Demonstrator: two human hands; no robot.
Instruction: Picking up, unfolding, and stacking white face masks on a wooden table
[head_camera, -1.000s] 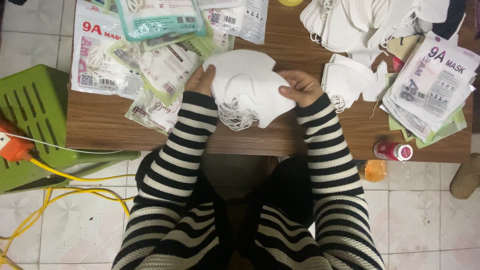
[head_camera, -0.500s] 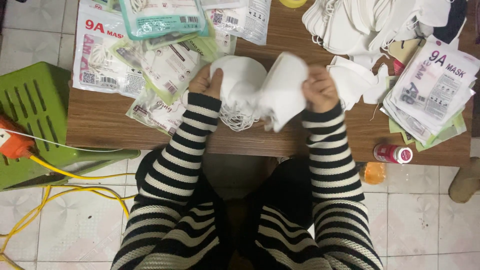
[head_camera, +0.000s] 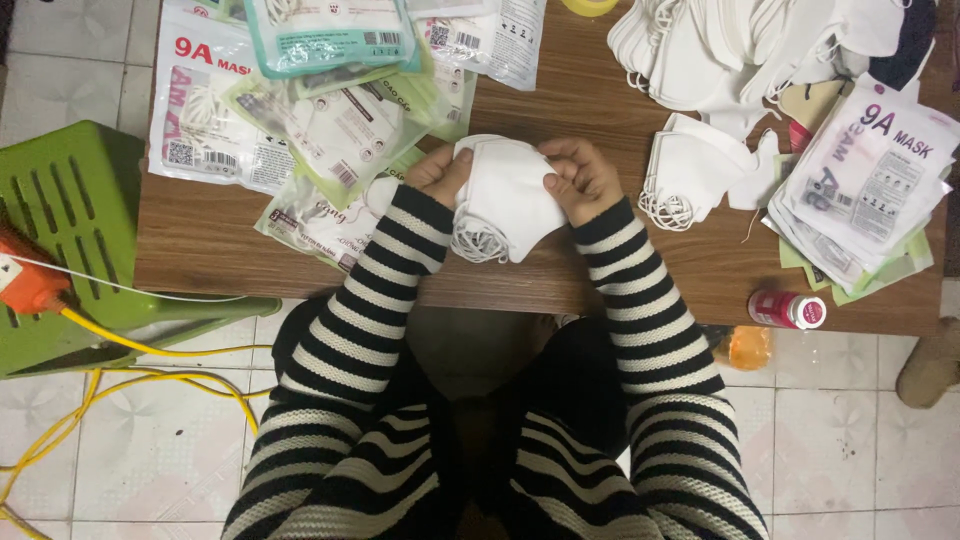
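both hands grip a stack of white masks (head_camera: 505, 200) at the near edge of the brown worktop (head_camera: 640, 265). the left hand (head_camera: 440, 172) pinches the stack's left side, fingers curled and pressed together around it. the right hand (head_camera: 580, 178) clamps the right side, fingers folded over the top. elastic loops hang from the stack's near edge. sealed mask packets (head_camera: 310, 120) lie to the left, a loose pile of white masks (head_camera: 740, 50) far right, and a small pink-capped bottle (head_camera: 790, 310) near right.

sleeves: black-white knit stripes | trousers: same stripes | hands (head_camera: 450, 175): bare
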